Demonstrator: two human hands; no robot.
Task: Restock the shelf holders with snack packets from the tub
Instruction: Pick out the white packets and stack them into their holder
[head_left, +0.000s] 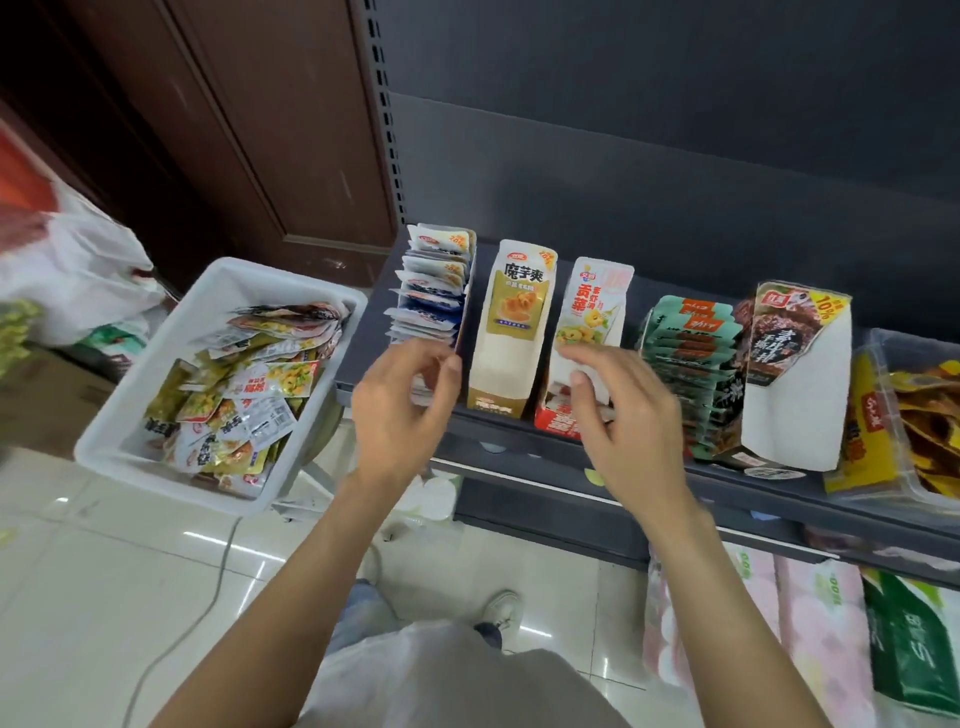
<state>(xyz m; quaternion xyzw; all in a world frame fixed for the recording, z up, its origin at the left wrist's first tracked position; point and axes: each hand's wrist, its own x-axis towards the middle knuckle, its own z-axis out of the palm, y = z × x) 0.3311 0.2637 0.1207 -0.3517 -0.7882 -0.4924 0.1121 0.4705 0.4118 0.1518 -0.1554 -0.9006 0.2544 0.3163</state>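
Observation:
The white tub (156, 410) stands left of the shelf, holding several loose green, yellow and white snack packets (244, 384). On the dark shelf (524, 447) stand cardboard holders. The leftmost holder (457, 291) is packed with white-and-blue packets (428, 291). My left hand (400, 410) is at its front and pinches the front packets between thumb and fingers. The brown-and-white holder (511, 332) stands between my hands. My right hand (623, 415) is at the front of the red-and-white holder (592, 306), with fingers and thumb curled on white packets (597, 392) inside it.
Further right on the shelf stand a row of green-and-red packets (685, 364), a dark holder with a white front (795, 374) and a clear tray of yellow bags (904, 415). Pink and green packs (810, 623) fill the lower shelf. A white bag (78, 270) sits far left, and a cable (208, 587) crosses the floor.

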